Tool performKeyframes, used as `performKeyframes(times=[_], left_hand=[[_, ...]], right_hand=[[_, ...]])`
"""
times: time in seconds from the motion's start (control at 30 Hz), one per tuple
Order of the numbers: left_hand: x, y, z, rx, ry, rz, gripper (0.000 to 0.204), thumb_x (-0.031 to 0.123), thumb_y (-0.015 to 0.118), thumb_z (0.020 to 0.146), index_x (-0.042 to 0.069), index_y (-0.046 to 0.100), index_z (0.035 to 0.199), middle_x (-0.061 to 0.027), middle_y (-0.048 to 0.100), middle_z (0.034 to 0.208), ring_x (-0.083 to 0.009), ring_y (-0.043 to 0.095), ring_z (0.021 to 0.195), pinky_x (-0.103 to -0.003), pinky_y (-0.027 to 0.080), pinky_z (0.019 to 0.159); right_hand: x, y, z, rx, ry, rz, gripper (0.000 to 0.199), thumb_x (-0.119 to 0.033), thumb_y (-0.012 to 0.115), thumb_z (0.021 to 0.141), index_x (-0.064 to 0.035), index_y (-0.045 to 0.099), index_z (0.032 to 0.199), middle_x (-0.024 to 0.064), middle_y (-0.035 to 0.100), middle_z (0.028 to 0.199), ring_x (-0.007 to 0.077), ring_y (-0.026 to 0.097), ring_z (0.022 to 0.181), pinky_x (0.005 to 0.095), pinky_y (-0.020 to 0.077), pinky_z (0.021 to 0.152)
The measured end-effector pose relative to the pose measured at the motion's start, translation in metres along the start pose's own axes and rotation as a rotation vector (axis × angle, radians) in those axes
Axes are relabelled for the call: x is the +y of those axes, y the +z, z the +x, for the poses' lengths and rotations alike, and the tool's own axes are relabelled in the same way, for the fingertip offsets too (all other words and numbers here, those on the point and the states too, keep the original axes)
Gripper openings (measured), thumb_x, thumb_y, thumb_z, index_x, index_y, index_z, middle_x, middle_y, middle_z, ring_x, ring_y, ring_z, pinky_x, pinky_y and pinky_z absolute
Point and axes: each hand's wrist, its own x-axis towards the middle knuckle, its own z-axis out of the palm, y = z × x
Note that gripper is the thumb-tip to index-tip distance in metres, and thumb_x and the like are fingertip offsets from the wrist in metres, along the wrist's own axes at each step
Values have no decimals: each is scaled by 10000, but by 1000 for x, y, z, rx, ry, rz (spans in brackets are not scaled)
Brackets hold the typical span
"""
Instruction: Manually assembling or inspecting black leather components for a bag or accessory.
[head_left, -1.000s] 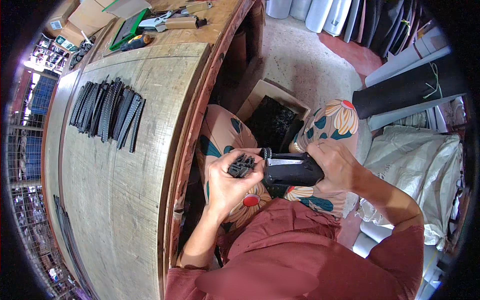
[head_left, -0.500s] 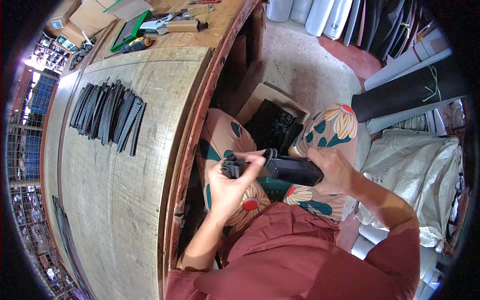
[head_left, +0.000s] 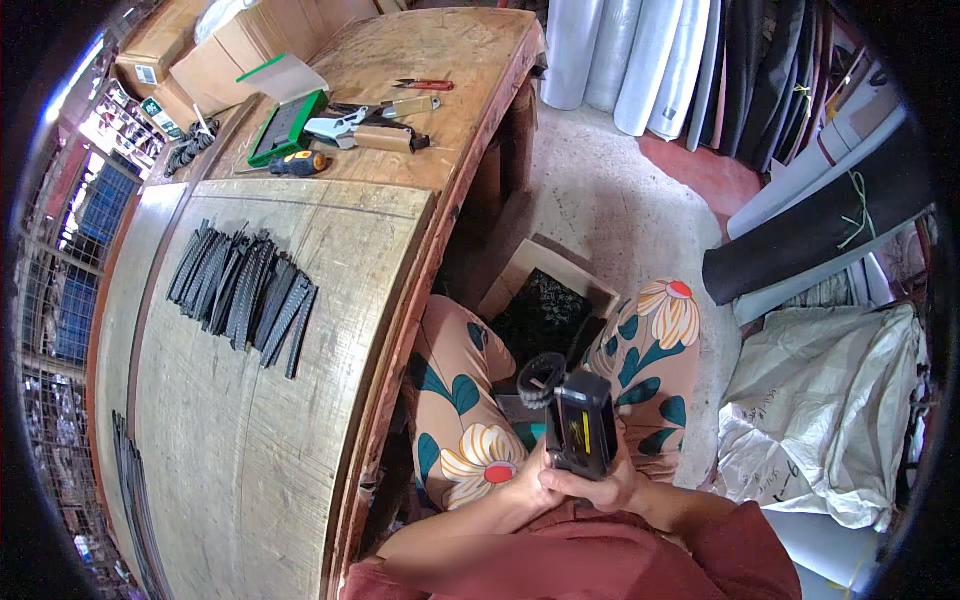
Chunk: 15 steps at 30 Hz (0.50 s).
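Over my lap is a black boxy device (head_left: 583, 425) with a yellow strip on its face, tilted up with its lower end toward me. My right hand (head_left: 622, 475) is closed round its right side and lower end, the thumb lying across the near edge. Against its lower left side is my left hand (head_left: 537, 482), closed there with its fingers mostly hidden behind the device. A ribbed black loop (head_left: 540, 378) stands at the device's upper left; I cannot tell whether it is attached. Many short ribbed black strips (head_left: 243, 295) lie in a pile on the wooden table to my left.
Longer black strips (head_left: 135, 500) lie along the table's (head_left: 255, 450) left side. Farther back are a screwdriver (head_left: 298, 164), a green tray (head_left: 285, 130) and red-handled pliers (head_left: 424, 84). An open cardboard box (head_left: 510, 275) with black contents stands beyond my knees. Material rolls (head_left: 815, 235) and a white sack (head_left: 815, 400) are to the right.
The black device has turned from lying sideways to pointing upward and come nearer my body. My left hand has moved right to it; the strips it held no longer show clearly.
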Motion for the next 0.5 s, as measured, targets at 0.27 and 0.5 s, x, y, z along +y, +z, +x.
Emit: performKeyframes(times=[0.27, 0.5], left_hand=[[-3, -16, 33, 104, 239, 436, 318, 354, 539, 928, 41, 574, 881, -47, 605, 706, -50, 405, 429, -209, 354, 403], [43, -3, 32, -139, 554, 230, 453, 336, 502, 951, -31, 503, 1217, -104, 650, 964, -33, 371, 411, -197, 351, 402]], right_hand=[[12, -13, 23, 139, 235, 217, 121, -88, 676, 741, -11, 604, 800, 38, 615, 710, 132, 596, 651, 279, 470, 600], [24, -38, 29, 80, 160, 224, 136, -81, 636, 758, 7, 589, 851, 55, 625, 735, 133, 596, 681, 273, 468, 643]])
